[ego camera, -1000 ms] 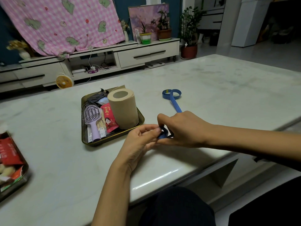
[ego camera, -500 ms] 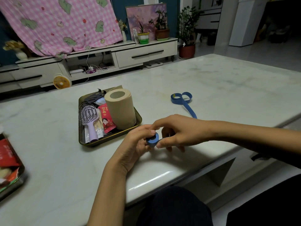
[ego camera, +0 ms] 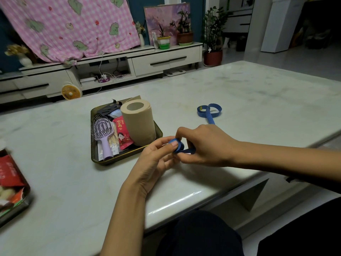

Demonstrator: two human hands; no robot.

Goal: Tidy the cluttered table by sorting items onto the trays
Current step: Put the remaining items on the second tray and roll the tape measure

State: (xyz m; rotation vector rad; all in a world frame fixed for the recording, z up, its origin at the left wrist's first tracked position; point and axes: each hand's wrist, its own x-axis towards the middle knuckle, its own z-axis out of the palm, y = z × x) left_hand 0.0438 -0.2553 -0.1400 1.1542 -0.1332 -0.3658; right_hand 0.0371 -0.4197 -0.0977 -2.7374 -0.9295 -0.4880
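**Q:** What's diff vs a sec ago?

**A:** The blue strap [ego camera: 210,119] is further rolled. A sec ago only a thin dark loop showed betw. the fingers. Now there's a fat round coil [ego camera: 179,145] near the table's near edge, centre-right. The unrolled tail runs far-right from under the right hand and ends in a figure-eight loop lying flat on the table.

**Q:** Hands?

**A:** Left hand [ego camera: 156,161]: thumb and fingertips curled, pinching the coil's left side. Right hand [ego camera: 204,145]: fingers bent over the coil's top and right side, w/ the strap passing under them. Both grip it; neither is spread.

**Q:** So for the tidy-up?

**A:** Prob. mid-roll. The strap isn't on a tray yet, and some tail is left to wind. It likely goes in the gold tray [ego camera: 91,141] just left of the hands, which holds a tan paper roll [ego camera: 141,124], a lilac hairbrush [ego camera: 103,130] and a red packet [ego camera: 123,135]. A 2nd tray [ego camera: 25,202] w/ red wrappers sits near-left, partly cut off.

**Q:** Surface, room?

**A:** Pale marble-look table [ego camera: 249,93], glossy. Beyond it is a low white TV cabinet [ego camera: 166,60] w/ a pink checked cloth [ego camera: 70,28] draped above its left part. There's a small orange fan [ego camera: 71,92] on the floor and potted plants [ego camera: 213,32] far right. Dim indoor light.
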